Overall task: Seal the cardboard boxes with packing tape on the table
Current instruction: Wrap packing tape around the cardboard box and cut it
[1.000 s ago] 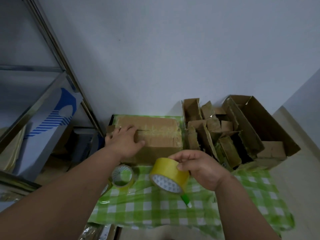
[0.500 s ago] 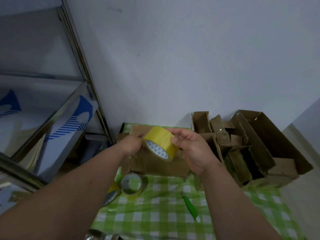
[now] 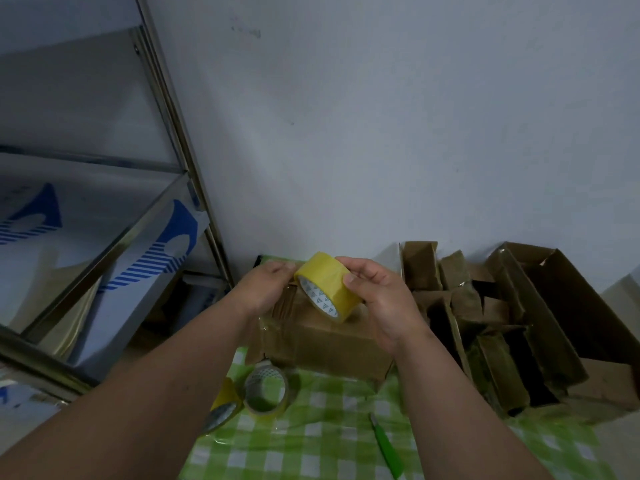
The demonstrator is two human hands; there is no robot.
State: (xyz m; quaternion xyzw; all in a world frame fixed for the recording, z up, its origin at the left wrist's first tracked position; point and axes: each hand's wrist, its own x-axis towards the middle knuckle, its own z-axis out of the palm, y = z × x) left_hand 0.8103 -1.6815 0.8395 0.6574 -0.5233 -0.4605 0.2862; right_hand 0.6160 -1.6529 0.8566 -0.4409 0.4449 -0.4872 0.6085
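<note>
A closed brown cardboard box lies on the green checked tablecloth against the wall. Above its top, my right hand grips a yellow roll of packing tape, thumb on the outer band. My left hand is at the roll's left edge, fingertips pinching at the tape there; the exact contact is hidden behind the roll. The box's far end is covered by my hands.
Two more tape rolls lie on the cloth at the front left of the box. A green cutter lies nearer me. A big open carton of folded boxes stands at the right. A metal shelf rack stands left.
My right hand lifted the yellow roll from above the cloth to over the box. My left hand left the box top and came to the roll's edge. The camera tilted upward.
</note>
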